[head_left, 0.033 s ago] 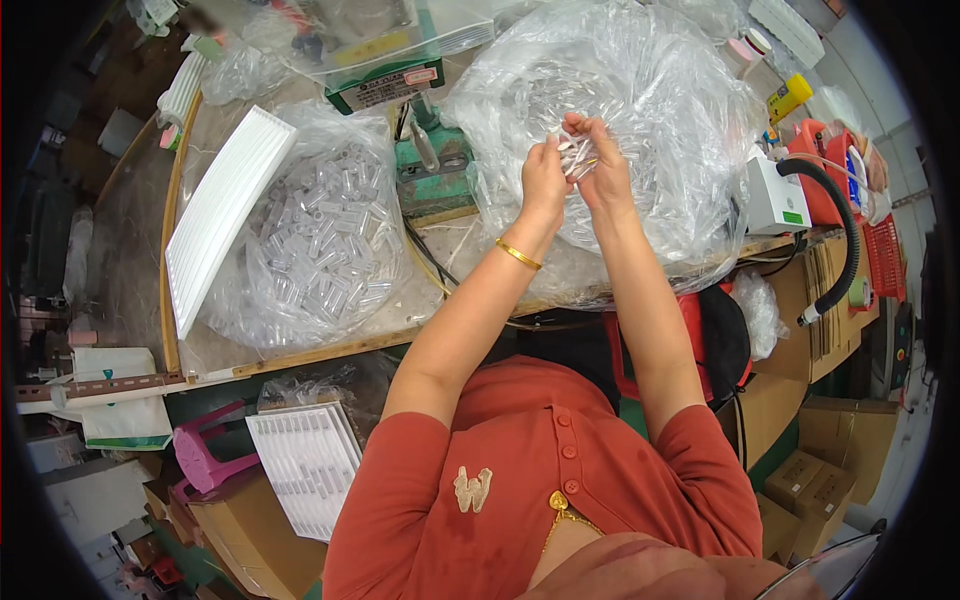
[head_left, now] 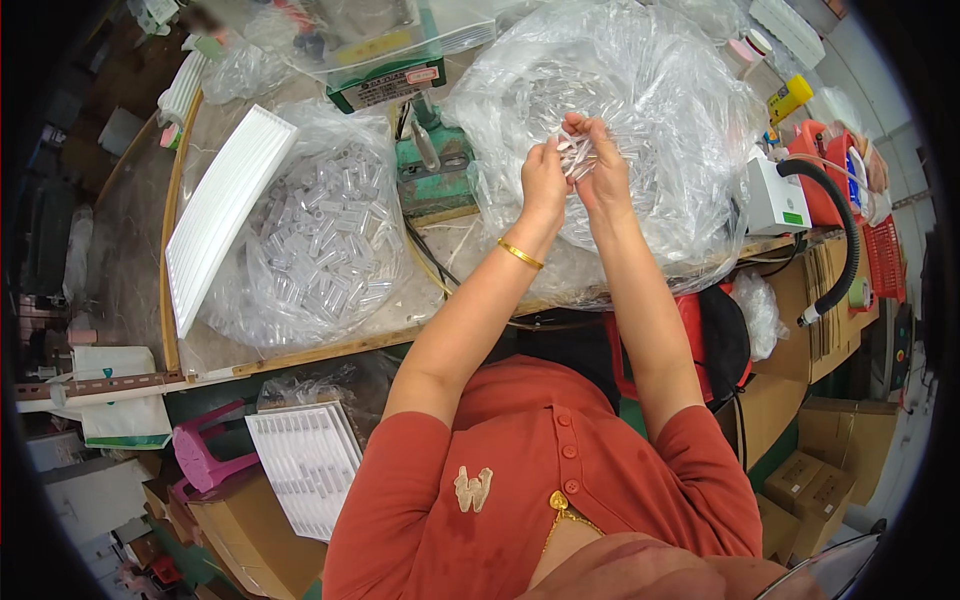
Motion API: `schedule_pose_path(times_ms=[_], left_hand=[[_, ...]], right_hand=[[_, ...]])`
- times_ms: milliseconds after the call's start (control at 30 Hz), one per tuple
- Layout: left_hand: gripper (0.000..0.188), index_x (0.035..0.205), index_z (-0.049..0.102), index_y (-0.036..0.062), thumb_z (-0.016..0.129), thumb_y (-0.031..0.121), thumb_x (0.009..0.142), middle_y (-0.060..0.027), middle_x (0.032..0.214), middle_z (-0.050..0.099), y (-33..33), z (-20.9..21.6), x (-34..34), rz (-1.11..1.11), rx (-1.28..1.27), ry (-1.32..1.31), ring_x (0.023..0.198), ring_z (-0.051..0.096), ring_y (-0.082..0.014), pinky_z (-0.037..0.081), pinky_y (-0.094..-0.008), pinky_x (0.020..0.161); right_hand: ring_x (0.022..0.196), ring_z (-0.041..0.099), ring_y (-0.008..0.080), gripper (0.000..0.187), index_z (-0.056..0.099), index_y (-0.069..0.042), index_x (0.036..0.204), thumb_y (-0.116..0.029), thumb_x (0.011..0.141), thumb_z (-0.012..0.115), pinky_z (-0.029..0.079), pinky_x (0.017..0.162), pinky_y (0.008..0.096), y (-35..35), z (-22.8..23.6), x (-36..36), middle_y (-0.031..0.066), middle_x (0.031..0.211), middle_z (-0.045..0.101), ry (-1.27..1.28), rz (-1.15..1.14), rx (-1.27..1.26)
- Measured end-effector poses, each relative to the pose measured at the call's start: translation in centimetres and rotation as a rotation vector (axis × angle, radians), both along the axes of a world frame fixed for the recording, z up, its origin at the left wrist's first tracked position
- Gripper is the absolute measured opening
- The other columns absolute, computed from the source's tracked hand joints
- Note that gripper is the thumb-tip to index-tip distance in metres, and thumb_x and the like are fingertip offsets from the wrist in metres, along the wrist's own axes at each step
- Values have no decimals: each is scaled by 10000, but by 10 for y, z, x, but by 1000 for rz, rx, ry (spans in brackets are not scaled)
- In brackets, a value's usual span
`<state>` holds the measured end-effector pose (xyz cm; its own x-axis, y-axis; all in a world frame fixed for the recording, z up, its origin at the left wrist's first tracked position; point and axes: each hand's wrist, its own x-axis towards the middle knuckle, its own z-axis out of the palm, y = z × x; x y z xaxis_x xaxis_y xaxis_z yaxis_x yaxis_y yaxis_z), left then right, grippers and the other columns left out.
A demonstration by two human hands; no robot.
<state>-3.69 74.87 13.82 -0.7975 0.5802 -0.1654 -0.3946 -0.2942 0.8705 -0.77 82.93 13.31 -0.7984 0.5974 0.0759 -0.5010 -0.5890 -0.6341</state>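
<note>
Head view shows left hand [head_left: 545,180] and right hand [head_left: 603,165], each grip closed around light, slippery clear plastic tubes [head_left: 577,152], above a crinkly clear bag [head_left: 650,120] on the tabletop [head_left: 300,352].

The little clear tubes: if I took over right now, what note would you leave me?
Left hand: closed on a bunch of small clear plastic tubes, held above the big crinkly clear plastic bag.
Right hand: fingers pinching the same bunch.
Another clear bag of loose tubes lies on the left of the wooden workbench, with a white ribbed plastic tray leaning on it.
A green metal press stands between the bags.
Done: one bunch gathered.
Left: both bags look far from empty.
</note>
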Motion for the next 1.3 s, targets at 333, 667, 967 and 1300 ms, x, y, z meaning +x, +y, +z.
schedule_pose_path(times_ms=[333,667,967,1300], left_hand=[[436,695,547,9,434,380,895,-17,657,526,-7,-10,-8,259,-41,171,569,430,-73,348,-229,489],[403,602,542,-10,548,331,817,-96,500,505,-40,-10,-66,254,-525,825,464,463,-167,376,-308,478],[420,660,576,-23,535,372,796,-165,623,584,9,39,-64,39,-567,908,608,570,-341,441,-394,582],[172,796,567,-14,624,142,752,-87,666,583,-36,1,20,97,-278,783,564,536,-141,431,-267,527]], right_hand=[[929,521,218,186,532,-74,841,-247,880,477,437,828,367,-12,-5,-1,100,958,572,89,29,-182],[940,548,238,237,553,-25,842,-252,871,490,428,842,348,34,-6,15,144,980,591,-68,113,-53],[713,586,185,153,563,11,862,-118,789,599,475,696,311,17,12,9,96,780,603,-415,584,388],[936,537,228,183,497,-27,966,-167,851,526,459,793,347,6,-14,3,124,994,575,-198,-56,-202]])
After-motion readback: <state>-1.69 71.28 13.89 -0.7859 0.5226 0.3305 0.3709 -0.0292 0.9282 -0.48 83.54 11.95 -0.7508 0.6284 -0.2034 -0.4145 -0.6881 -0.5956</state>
